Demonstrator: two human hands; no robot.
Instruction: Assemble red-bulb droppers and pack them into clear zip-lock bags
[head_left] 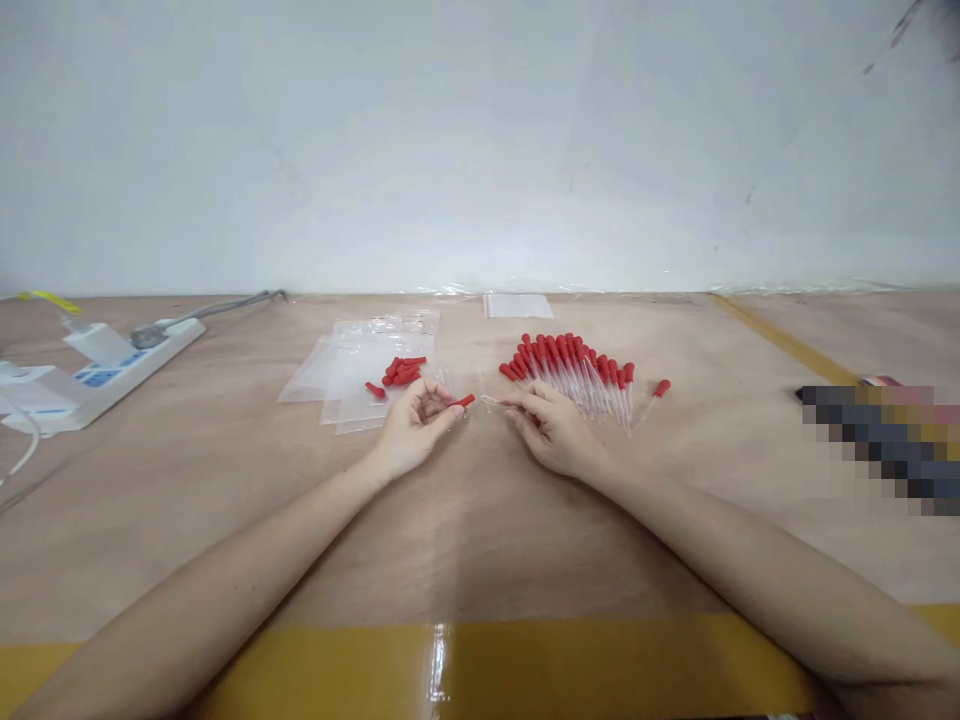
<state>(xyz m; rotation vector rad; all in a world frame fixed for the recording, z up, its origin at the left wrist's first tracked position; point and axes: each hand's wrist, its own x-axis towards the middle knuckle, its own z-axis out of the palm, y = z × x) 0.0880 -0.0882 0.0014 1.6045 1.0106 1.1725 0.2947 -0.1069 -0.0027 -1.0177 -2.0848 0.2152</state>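
Between its thumb and fingers, my left hand (415, 425) pinches a red rubber dropper bulb (466, 400), its end pointing right. My right hand (553, 428) is closed on a clear glass dropper tube (490, 401), whose end faces the bulb across a small gap. Several loose red bulbs (405, 371) lie just beyond my left hand on clear plastic bags (346, 368). Past my right hand, droppers with red bulbs on clear tubes (574, 360) lie in a fanned row. One dropper (661, 389) rests a little apart at the right.
A white power strip (142, 365) with plugs and cables sits at the left. White slips (517, 306) lie by the wall. A dark, pixelated object (877, 440) is at the right. Yellow tape (510, 665) runs along the table's near edge.
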